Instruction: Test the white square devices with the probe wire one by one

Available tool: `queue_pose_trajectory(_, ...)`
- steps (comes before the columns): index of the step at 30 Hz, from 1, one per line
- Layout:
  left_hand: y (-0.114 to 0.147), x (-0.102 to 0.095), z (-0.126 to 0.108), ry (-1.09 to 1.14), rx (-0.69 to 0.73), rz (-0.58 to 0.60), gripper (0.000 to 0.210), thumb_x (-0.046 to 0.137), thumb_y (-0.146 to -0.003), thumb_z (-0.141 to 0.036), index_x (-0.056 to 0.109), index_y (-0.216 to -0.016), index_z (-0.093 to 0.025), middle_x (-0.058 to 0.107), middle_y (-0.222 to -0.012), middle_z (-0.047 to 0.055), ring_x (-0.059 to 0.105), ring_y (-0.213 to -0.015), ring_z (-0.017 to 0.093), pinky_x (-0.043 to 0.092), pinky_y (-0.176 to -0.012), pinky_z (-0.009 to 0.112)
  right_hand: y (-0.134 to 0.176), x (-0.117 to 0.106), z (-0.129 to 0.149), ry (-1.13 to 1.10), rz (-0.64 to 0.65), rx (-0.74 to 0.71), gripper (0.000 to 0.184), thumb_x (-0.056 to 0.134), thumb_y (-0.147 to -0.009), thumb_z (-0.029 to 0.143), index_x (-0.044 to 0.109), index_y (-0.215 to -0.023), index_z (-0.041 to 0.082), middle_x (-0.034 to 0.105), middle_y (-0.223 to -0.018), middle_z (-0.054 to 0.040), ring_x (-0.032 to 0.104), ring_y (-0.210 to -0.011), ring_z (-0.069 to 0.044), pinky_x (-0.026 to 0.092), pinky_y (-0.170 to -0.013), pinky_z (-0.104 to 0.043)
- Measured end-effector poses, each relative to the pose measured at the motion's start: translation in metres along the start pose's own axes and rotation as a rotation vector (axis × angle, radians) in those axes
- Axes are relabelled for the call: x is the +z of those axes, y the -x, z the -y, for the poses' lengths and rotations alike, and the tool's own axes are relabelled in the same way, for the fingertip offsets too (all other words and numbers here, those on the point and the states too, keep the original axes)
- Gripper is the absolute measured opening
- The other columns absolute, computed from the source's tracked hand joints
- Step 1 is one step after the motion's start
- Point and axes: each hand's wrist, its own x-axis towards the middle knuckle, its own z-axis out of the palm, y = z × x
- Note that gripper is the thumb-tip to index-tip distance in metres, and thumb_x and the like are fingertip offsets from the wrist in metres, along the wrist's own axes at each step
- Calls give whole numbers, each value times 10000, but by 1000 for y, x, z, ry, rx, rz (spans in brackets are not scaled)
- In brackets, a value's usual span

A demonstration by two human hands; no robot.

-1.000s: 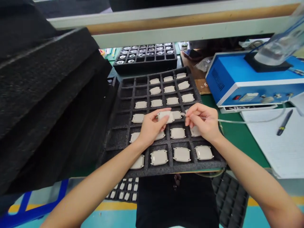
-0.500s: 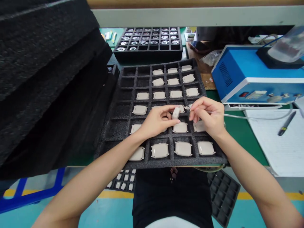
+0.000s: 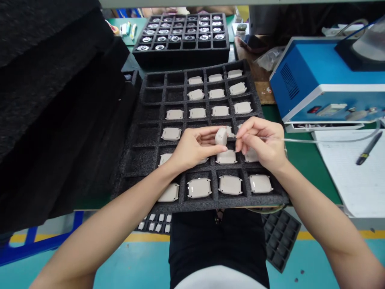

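My left hand [image 3: 192, 147] is closed on a beige watch case [image 3: 221, 137], held on edge between thumb and fingers above the foam tray. My right hand [image 3: 261, 143] pinches the end of a thin clear tube [image 3: 303, 141], whose small pale tip points left at the case. The tip is very near the case; whether they touch I cannot tell. Below both hands lies a black foam tray [image 3: 192, 206] divided into compartments. Many hold similar beige watch cases, such as one at the front [image 3: 230, 184]; compartments along its left side hold none.
A blue machine [image 3: 303, 76] stands at the right, above lined paper [image 3: 333, 168] with a black pen [image 3: 369, 147]. Behind the tray is a foam box [image 3: 180, 60] of round metallic watch parts. Stacked black foam [image 3: 60, 120] rises on the left.
The watch case has turned in my left hand, showing more of its side. The tube tip has come closer to it. The whole view has shifted slightly.
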Motion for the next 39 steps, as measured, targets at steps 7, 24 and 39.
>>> queue_pose_trajectory(7, -1, 0, -1, 2, 22, 63, 586, 816, -576, -215, 650, -1134, -141, 679, -1119, 79, 632, -1035, 261, 493, -950, 360, -1, 2, 2, 28, -6, -5, 116, 531, -756, 108, 577, -667, 165, 589, -499, 22, 488, -382, -76, 401, -392, -190)
queue_pose_trajectory(24, 0, 0, -3, -42, 9, 86, 538, 781, -638, -239, 640, -1150, -150, 683, -1117, 66, 635, -1030, 243, 504, -933, 340, 0, 1, 0, 58, -8, -42, 133, 543, -781, 95, 594, -684, 170, 590, -518, 29, 498, -400, -72, 412, -406, -186)
queue_pose_trajectory(39, 0, -1, -1, -40, 12, 99, 543, 790, -622, -273, 653, -1138, -171, 683, -1118, 68, 631, -1031, 250, 493, -942, 359, -1, 1, 0, 111, -6, -8, 121, 552, -773, 111, 584, -674, 173, 591, -525, 29, 492, -404, -71, 405, -412, -190)
